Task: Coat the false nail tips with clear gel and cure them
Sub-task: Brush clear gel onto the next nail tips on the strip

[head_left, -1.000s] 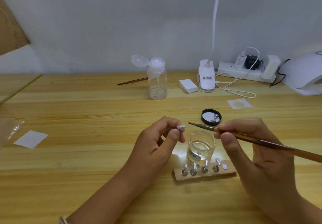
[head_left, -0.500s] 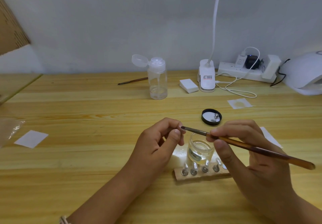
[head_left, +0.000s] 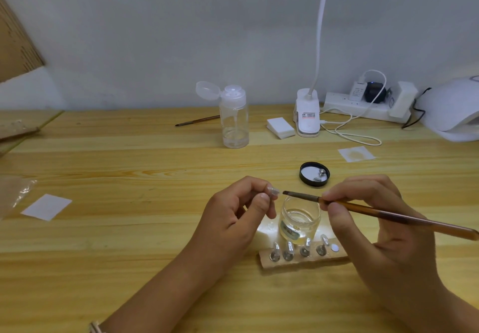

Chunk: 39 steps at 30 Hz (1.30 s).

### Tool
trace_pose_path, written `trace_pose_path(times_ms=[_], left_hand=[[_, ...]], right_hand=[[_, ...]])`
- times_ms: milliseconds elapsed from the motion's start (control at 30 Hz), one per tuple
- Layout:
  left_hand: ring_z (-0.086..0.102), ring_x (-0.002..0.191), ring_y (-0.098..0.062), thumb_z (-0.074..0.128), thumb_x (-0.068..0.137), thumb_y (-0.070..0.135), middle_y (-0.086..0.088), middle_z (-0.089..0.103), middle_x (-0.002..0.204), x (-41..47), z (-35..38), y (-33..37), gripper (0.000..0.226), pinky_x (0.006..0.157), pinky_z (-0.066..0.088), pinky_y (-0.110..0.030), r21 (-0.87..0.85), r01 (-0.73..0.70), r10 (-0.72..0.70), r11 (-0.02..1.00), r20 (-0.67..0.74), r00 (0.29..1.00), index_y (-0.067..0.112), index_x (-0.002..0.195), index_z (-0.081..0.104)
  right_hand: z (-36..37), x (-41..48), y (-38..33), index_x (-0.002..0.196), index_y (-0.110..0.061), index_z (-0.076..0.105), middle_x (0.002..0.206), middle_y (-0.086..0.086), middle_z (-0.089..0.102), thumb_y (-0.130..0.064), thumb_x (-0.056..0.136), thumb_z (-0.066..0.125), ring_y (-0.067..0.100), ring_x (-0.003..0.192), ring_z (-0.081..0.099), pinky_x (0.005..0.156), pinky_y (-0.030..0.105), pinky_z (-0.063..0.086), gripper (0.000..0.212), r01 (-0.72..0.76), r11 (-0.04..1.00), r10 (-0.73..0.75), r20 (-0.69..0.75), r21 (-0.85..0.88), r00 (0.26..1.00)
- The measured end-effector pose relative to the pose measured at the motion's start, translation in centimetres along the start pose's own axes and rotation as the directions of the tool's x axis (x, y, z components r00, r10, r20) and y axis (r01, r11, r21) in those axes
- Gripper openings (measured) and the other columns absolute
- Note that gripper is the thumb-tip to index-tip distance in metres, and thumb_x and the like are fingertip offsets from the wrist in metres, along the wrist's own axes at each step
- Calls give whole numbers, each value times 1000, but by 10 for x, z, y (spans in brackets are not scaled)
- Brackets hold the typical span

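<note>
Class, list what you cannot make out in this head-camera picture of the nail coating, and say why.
- Head view: nail tip pinched by the left hand, too small and blurred to show any gel.
- Head view: brush, handle end cut off by the right edge.
- Head view: white curing lamp, cut by the right edge; inside unseen.

Table (head_left: 129, 229): pale wood, smooth, showing light sheen.
Gel jar (head_left: 300, 225): clear glass, gleaming glossy.
Brush (head_left: 388, 214): amber translucent handle shining glossy; dull metal ferrule.
Nail tip (head_left: 273, 191): clear plastic, looking glossy.
Holder block (head_left: 300, 263): raw wood, looking matt; shiny metal studs (head_left: 288, 255).
Lid (head_left: 303, 177): black plastic.
Paper square (head_left: 46, 207): white, lying matt.
</note>
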<state>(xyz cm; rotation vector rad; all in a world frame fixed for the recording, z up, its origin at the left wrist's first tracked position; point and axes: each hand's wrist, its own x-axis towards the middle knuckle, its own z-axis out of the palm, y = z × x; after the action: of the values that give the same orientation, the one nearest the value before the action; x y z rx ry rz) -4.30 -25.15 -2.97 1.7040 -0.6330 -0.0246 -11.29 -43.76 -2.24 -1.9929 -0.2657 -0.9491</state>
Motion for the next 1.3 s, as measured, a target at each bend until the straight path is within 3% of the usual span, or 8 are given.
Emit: trace_pose_path(times_ms=[100,200,300,500,733,1067,1200,1300], left_hand=[[52,64,-22,51,94,24,8,67,74,0,0,0,16,63,44,-48,-3,7,-7,1000,-1,1000,24,95,67],[49,65,-36,51,94,23,5,68,74,0,1,1,15,62,43,-50,1,8,-8,1000,4,1000,21,95,66],[50,68,-39,51,94,23,4,69,75,0,0,1,15,62,43,-51,3,6,-6,1000,4,1000,21,95,66],[51,63,-20,51,94,23,7,68,74,0,1,0,16,64,44,-49,-1,8,-8,1000,5,1000,25,95,67],[49,67,-38,51,94,23,5,69,75,0,0,-1,15,63,44,-50,-3,6,-6,1000,4,1000,22,94,66],[48,64,-40,51,94,24,6,68,75,1,0,-1,16,62,44,-52,-21,8,-8,1000,0,1000,25,96,67],[47,65,-42,51,95,24,4,69,75,0,0,-1,15,62,43,-53,-26,9,-9,1000,5,1000,21,95,66],[47,65,-42,51,95,23,4,69,75,-1,0,0,15,62,43,-53,-31,11,-11,999,4,1000,22,95,66]], right_hand=[[1,0,-2,94,-24,65,90,-1,68,-26,86,60,21,96,63,84,35,49,10,17,999,-17,3,38,1000],[4,-1,-6,96,-27,66,92,-9,70,-27,86,62,21,98,63,84,38,49,11,44,998,-46,33,39,998],[3,0,-6,92,-27,68,91,-12,69,-28,85,61,21,98,64,86,36,49,10,35,999,-35,29,2,999],[0,0,-1,89,-27,66,90,-2,66,-28,84,59,21,96,63,85,35,48,9,-19,1000,19,-5,-20,1000],[4,-2,-3,93,-24,68,93,-10,70,-27,86,62,23,98,64,85,43,49,10,31,999,-32,31,17,999],[1,0,-1,92,-27,66,92,-3,68,-28,85,59,21,95,63,83,44,49,10,-13,1000,13,-16,-12,1000],[3,-1,-4,92,-25,68,92,-13,68,-27,86,61,20,97,63,86,36,47,9,24,1000,-24,24,13,999],[2,-1,-3,88,-25,67,89,-8,68,-28,84,60,21,96,63,86,33,46,9,11,999,-11,5,-41,1000]])
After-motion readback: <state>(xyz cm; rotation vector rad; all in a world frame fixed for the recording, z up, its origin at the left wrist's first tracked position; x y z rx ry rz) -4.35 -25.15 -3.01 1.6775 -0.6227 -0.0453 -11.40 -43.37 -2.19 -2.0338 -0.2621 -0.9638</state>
